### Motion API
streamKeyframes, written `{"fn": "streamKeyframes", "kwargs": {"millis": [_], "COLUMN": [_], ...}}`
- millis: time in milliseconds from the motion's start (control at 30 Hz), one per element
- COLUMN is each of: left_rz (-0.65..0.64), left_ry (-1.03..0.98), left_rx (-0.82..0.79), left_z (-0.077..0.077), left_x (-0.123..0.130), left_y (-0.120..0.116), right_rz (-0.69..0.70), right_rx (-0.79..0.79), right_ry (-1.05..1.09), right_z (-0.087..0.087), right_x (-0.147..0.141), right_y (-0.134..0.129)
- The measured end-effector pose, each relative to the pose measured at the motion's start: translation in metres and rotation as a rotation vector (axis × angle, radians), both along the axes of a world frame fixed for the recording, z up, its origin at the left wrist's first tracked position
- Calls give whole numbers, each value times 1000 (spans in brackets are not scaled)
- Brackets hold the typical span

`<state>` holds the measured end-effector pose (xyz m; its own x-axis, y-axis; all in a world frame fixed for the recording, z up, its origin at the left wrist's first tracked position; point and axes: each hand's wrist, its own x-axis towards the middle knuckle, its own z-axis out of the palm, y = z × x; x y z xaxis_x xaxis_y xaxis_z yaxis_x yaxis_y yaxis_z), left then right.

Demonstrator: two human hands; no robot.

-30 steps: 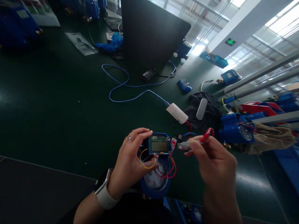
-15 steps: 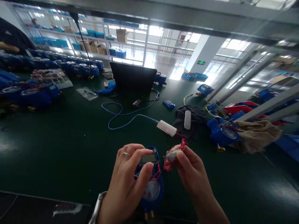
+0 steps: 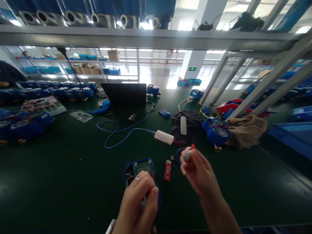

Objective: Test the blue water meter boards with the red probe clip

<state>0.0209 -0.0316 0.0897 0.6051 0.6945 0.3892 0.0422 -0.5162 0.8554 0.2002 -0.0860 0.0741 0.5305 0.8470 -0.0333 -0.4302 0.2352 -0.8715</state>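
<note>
Meter point(image 3: 147, 160) lower centre on counter point(image 3: 60, 182), partly hidden by my curled left hand point(image 3: 140, 200), grip unclear. Right hand point(image 3: 198, 170) pinches grey connector point(image 3: 187, 156). Red stick point(image 3: 167, 171) between hands; white box point(image 3: 164, 137) beyond; black panel point(image 3: 125, 93) farther, above centre.

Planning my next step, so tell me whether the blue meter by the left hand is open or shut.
Open: the blue meter has its green board and screen showing, uncovered.

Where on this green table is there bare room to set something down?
Two patches: left of the meter, nearer than the plastic bag; and right of the right hand, nearer than the brown cloth. Crowded: around the white box and dark cloth.
</note>
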Motion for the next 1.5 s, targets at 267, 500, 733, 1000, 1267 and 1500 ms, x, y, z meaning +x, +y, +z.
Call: {"fn": "streamKeyframes", "kwargs": {"millis": [267,500,733,1000,1267,1500], "left_rz": [-51,-154,-73,264,741,678], "left_ry": [78,25,-89,-159,2,44], "left_rx": [-315,-788,-834,-732,-194,-201], "left_z": [-4,-1,9,-3,-36,-58], "left_x": [-5,19,16,-38,-67,-63], "left_y": [0,-1,-9,5,36,37], "right_rz": [121,171,-5,10,13,77], "right_rx": [20,54,29,-61,-103,-277], "right_ry": [-21,-96,-119,-200,-374,-858], "right_z": [0,4,5,2,-4,-2], "right_x": [-3,-18,-7,10,5,-1], "right_y": [-3,-5,0,7,13,20]}}
